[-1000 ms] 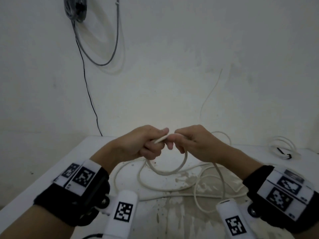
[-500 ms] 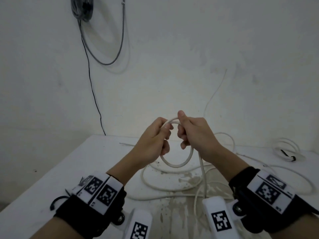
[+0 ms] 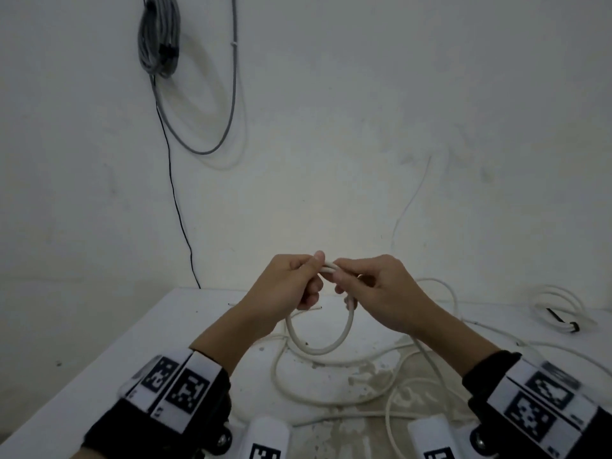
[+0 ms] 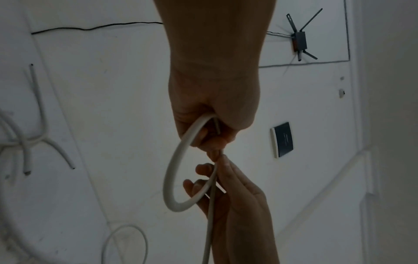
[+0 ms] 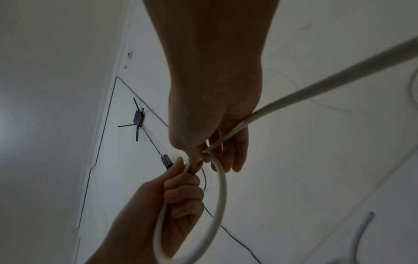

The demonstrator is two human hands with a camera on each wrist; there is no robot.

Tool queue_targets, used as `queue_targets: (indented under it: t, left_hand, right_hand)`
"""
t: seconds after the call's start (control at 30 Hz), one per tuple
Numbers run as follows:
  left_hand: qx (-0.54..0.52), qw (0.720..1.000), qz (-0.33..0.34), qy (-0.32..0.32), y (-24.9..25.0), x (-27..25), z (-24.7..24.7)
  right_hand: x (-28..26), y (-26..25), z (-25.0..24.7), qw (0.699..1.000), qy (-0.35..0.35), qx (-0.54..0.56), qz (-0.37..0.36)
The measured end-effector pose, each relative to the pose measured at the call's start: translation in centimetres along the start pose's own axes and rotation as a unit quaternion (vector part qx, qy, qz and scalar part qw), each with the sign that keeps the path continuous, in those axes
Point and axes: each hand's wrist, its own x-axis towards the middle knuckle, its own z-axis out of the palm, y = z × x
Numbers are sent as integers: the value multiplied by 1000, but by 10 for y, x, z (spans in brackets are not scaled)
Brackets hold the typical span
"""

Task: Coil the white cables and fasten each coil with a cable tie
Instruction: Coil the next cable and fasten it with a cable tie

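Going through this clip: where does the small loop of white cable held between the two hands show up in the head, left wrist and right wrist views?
Head: the cable loop hangs at centre, below the left hand and right hand, above the table.
Left wrist: centre, curving down from the left hand.
Right wrist: lower centre, arcing right of the left hand.
Shared landmark: the spot where both hands pinch the top of the loop.

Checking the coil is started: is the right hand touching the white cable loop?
Touching. The right wrist view shows the right hand pinching the white cable loop at its top, beside the left hand.
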Motion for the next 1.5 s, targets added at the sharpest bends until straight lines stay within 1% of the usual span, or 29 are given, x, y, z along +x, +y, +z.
queue_targets:
  t: [0.13, 0.2, 0.27, 0.33, 0.37, 0.43, 0.5, 0.57, 0.63, 0.7, 0.77, 0.87, 0.97, 1.03, 1.1, 1.13, 1.2, 1.27, 1.3, 1.37, 1.4, 1.43, 1.5]
  left_hand:
    - [-70, 997, -10, -9, 8, 4, 0]
    - [-47, 999, -10, -9, 9, 6, -1]
    - [0, 1000, -11, -7, 8, 7, -5]
    - [19, 999, -16, -24, 5, 6, -8]
    - [7, 999, -22, -39, 5, 5, -8]
    - [-54, 996, -33, -61, 5, 3, -6]
    - [-139, 988, -30, -57, 7, 2, 0]
    - [-215, 975, -25, -38, 8, 3, 6]
    - [-245, 969, -24, -26, 5, 3, 9]
    - [-233, 972, -28, -28, -2, 2, 9]
    - [-209, 976, -42, -48, -6, 1, 3]
    - [-181, 978, -62, -87, -5, 0, -9]
    - [-99, 986, -74, -114, 1, -2, -12]
    - [-62, 985, -106, -121, 4, -3, -11]
    - [-70, 979, -146, -121, 6, -3, -14]
    - [-86, 977, -155, -114, 6, -4, -17]
    - [-148, 975, -148, -74, 4, -2, -21]
    - [-253, 960, -124, -11, 4, 0, -29]
    - [-316, 942, -108, 20, 3, 1, -34]
    - [-447, 888, -73, 83, 3, 6, -50]
    - [-496, 860, -53, 111, 3, 8, -59]
    - [-526, 839, -36, 132, 3, 9, -66]
    - [-555, 815, -6, 169, 4, 11, -79]
  right_hand:
    - [2, -3, 4, 994, 32, 98, 18]
    - [3, -5, 4, 993, 61, 103, 18]
    - [3, -6, 1, 991, 90, 98, 19]
    - [2, -4, -2, 988, 104, 108, 31]
    - [1, -3, -2, 986, 106, 119, 39]
    - [-2, -4, 2, 980, 114, 155, 50]
    - [-5, -6, 8, 972, 129, 191, 56]
    - [-6, -8, 13, 968, 142, 197, 66]
    - [-6, -9, 17, 968, 148, 185, 84]
    - [-6, -9, 18, 969, 152, 171, 90]
    - [-5, -10, 14, 971, 141, 173, 86]
    - [-5, -12, 8, 982, 75, 155, 80]
    - [-4, -15, 6, 988, 21, 132, 78]
    - [-2, -15, 8, 987, 4, 133, 85]
    - [-1, -13, 12, 988, 1, 124, 91]
    - [-1, -12, 14, 988, 0, 124, 94]
    - [-1, -9, 16, 986, -11, 132, 103]
    - [-2, -4, 17, 983, -23, 140, 115]
    - [-4, -2, 18, 983, -23, 140, 118]
    - [-8, 7, 19, 988, -14, 108, 108]
    - [-11, 12, 20, 991, -13, 86, 101]
    - [-13, 17, 20, 993, -13, 67, 98]
    - [-16, 26, 21, 993, -15, 41, 109]
